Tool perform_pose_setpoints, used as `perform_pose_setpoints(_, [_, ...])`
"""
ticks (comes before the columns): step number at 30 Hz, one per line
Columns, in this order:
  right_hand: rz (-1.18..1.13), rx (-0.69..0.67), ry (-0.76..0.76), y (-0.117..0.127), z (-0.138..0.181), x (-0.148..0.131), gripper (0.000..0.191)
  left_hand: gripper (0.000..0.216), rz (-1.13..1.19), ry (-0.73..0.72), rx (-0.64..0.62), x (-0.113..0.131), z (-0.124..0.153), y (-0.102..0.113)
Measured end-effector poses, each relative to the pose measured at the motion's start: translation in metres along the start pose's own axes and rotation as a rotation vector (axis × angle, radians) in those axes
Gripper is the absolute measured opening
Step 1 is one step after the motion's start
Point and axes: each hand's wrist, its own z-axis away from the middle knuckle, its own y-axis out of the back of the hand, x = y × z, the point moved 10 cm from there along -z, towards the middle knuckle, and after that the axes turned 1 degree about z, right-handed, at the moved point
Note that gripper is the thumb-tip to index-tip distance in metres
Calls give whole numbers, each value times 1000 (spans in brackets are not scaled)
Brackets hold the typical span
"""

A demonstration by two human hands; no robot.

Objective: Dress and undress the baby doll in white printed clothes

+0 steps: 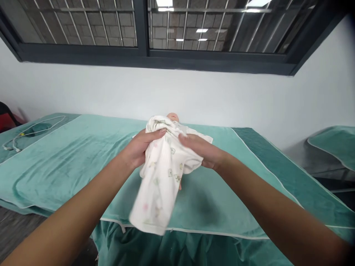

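Observation:
A white baby garment [161, 181] with small pastel prints hangs between my hands, its long lower part falling toward the bed's front edge. My left hand [141, 146] grips its bunched upper left side, thumb on top and fingers behind the cloth. On the other side my right hand [198, 147] holds the fabric, its thumb slightly blurred and its fingers mostly hidden. Behind the garment lies a baby doll [173, 117], with only part of its head and a bit of a limb showing. White cloth spreads beside the doll's head; most of its body is hidden.
The bed carries a light green sheet [83, 155] over darker green covering. A white cable [41, 123] lies coiled at the far left. Behind the bed stand a white wall [111, 92] and a dark-framed window [144, 55]. Another green-covered surface [338, 142] is at right.

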Motion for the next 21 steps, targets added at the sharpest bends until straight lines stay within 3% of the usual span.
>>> perform_pose_setpoints(3, [10, -85, -10, -12, 2, 4, 44, 48, 62, 46, -7, -11, -3, 1])
perform_pose_setpoints(8, [-206, 135, 143, 14, -3, -8, 44, 64, -32, 170, -222, -37, 5, -4])
perform_pose_setpoints(10, [-255, 187, 122, 24, 0, 0, 45, 61, -59, 223, -209, -46, 7, 3])
perform_pose_setpoints(13, [-270, 204, 19, 29, 13, 31, 48, 53, 0, 264, -55, -58, 6, 20])
perform_pose_setpoints(16, [-219, 138, -138, 19, 35, 82, 49, 46, -57, 385, 75, -85, 11, 35])
perform_pose_setpoints(18, [-163, 101, -253, 11, 51, 120, 46, 34, -258, 444, 88, -102, 14, 41])
perform_pose_setpoints(21, [56, 229, -261, 23, 64, 158, 41, 12, -790, 338, 20, -109, 9, 39])
